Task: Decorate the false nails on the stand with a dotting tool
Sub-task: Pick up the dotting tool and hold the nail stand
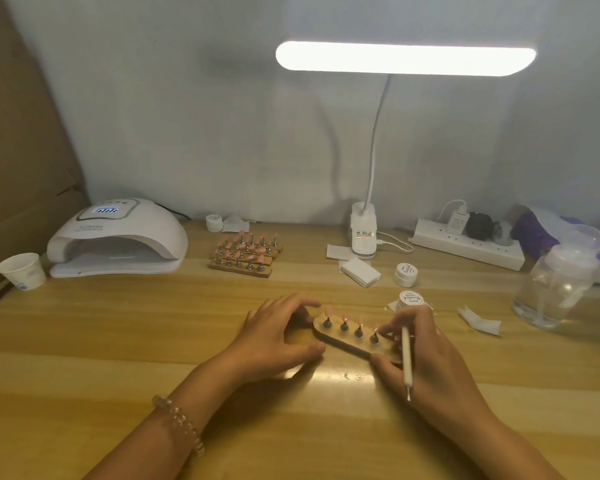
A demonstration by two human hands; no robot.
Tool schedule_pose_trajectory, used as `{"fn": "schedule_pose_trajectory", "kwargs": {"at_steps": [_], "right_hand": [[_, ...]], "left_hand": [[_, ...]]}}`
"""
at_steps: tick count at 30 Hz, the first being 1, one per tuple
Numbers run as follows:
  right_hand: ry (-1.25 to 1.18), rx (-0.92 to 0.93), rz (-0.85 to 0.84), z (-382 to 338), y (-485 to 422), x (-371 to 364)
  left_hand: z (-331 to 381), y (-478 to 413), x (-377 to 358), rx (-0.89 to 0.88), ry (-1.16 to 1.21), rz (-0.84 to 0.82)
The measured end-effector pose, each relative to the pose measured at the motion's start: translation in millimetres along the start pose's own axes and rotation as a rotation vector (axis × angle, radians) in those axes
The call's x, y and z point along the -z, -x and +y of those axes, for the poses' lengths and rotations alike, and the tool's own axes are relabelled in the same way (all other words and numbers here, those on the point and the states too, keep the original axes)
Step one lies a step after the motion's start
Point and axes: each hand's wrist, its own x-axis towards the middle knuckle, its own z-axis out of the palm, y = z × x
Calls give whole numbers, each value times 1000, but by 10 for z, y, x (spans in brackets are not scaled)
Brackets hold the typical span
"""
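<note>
Stand [350, 343]: wooden strip lying flat on the desk [153, 323], near the middle of its front half, slanting from far left to near right.
Nails [328, 311]: four pink ones show, each on a dark metal peg, in a row along the strip; whether any bear dots is too small to tell.
Tool [406, 358]: thin white stick, lying across the right hand, its metal tip pointing at the person, off the nails.
Left hand [274, 336]: fingers curled, gripping the left end of the stand, thumb on the near edge, fingertips on the far side.
Right hand [426, 355]: closed round the tool, thumb against the stand's right end, fingertips just beside the rightmost nail.
Bracelet [179, 424]: clear beads on the left wrist.
Jars [410, 299]: one small white jar just behind the right hand, another farther back, a third by the rear edge.
Pads [360, 271]: white squares behind the stand, right of centre.
More stands [243, 258]: a cluster with pink nails, toward the rear.
Dryer [118, 237]: white, display lit, rear left.
Cup [21, 271]: paper, at the left edge.
Lamp [406, 58]: lit bar on a bendy neck, base at the rear edge.
Power strip [468, 249]: white, rear right.
Glass jar [558, 289]: clear, at the right edge.
Desk: pale wood grain, glossy.
Room: grey-white wall [222, 116] behind, cardboard [21, 133] at the left.
</note>
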Motion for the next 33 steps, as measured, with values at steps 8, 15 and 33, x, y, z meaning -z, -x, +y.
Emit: {"fn": "schedule_pose_trajectory", "kwargs": {"at_steps": [8, 15, 33], "right_hand": [[-74, 18, -47, 112, -90, 1], [-34, -26, 302, 228, -169, 113], [83, -9, 322, 271, -254, 46]], "left_hand": [[-23, -23, -90, -66, -48, 73], [-50, -49, -154, -42, -128, 176], [160, -110, -295, -27, -188, 435]]}}
